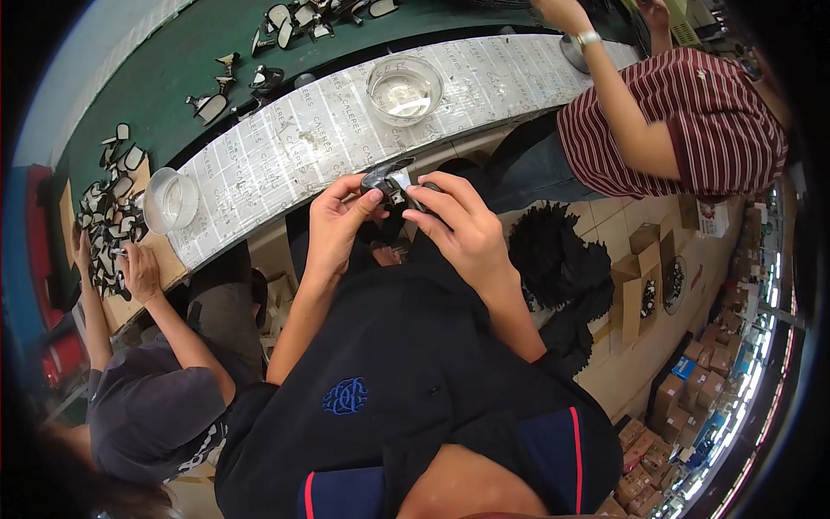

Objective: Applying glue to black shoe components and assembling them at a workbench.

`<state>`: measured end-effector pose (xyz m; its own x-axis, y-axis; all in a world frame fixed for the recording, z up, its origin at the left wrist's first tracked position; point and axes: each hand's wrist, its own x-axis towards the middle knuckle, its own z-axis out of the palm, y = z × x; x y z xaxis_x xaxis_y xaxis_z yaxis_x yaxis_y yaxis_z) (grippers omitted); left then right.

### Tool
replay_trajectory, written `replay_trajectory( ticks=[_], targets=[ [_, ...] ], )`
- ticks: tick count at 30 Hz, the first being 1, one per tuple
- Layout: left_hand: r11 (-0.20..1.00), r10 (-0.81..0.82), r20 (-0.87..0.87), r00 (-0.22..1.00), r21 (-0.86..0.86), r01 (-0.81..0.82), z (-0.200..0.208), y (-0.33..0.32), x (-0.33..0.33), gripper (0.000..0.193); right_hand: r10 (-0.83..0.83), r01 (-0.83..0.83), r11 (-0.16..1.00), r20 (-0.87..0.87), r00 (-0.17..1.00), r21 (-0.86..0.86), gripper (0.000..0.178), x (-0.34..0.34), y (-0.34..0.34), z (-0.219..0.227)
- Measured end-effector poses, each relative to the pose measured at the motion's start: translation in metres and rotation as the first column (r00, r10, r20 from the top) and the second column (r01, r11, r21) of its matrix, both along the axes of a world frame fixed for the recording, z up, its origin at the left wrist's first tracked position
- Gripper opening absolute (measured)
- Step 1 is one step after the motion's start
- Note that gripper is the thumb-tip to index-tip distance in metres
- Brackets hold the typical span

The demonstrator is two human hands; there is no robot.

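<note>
Just off the table's near edge, my left hand point(335, 218) pinches a small glossy black shoe point(377, 180) between thumb and fingers. A pale patch shows on the side of the shoe facing my right hand point(467, 223). The fingers of that hand are closed at this side, thumb and fingertips pressed against it. Something dark shows between the right fingers, too small to make out. My fingers cover much of the shoe.
Printed silver-white paper covers the curved table point(285, 164); a clear bowl point(404, 119) and another clear bowl point(170, 201) stand there. Black shoes point(290, 24) lie on the green belt point(186, 65). Co-workers sit both sides, one handling a shoe pile point(112, 212). Cartons point(638, 281) stand right.
</note>
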<state>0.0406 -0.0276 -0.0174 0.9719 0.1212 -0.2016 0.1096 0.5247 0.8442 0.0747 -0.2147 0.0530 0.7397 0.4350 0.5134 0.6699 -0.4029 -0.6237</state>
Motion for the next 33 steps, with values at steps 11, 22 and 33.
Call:
replay_trajectory(
  ticks=[11,22,33],
  targets=[
    [0.999,-0.022,-0.012,1.000,0.036,0.022,0.004,0.000,0.000,0.025,-0.104,0.105,0.994,0.044,0.994,-0.028,0.026,0.005,-0.002,-0.003],
    [0.986,-0.106,-0.080,0.991,-0.138,0.095,0.002,0.005,-0.001,0.023,-0.172,0.186,0.977,-0.128,0.977,0.103,0.028,-0.001,-0.011,0.010],
    [0.977,-0.068,-0.108,0.992,-0.209,0.044,0.010,0.002,0.002,0.022,-0.067,0.079,0.993,-0.122,0.990,0.090,0.031,-0.007,0.004,0.003]
  ],
)
